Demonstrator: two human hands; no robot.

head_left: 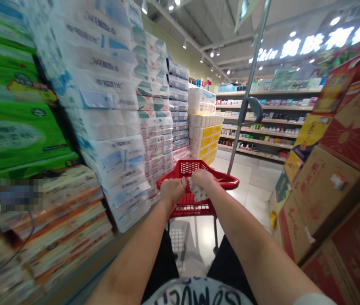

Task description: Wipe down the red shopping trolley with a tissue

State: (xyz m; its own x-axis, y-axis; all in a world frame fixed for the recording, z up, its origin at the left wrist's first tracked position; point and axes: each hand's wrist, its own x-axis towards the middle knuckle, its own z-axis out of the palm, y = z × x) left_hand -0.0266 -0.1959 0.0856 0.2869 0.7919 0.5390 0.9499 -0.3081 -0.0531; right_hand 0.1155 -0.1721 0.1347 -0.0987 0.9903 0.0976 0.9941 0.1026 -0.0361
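Note:
A red plastic shopping cart stands straight in front of me, its basket open at the top. My left hand is closed around the left part of its handle. To the right of it, my right hand is also closed at the handle, with the knuckles up. A white, flower-patterned piece of cloth shows just below my right hand; whether it is held or worn at the wrist I cannot tell. A tall grey metal pole with a hook rises at the cart's right corner.
Tall stacks of wrapped tissue packs and green packs line the left side. Cardboard cartons are piled on the right. Stocked shelves stand across the back. A pale tiled floor runs between them.

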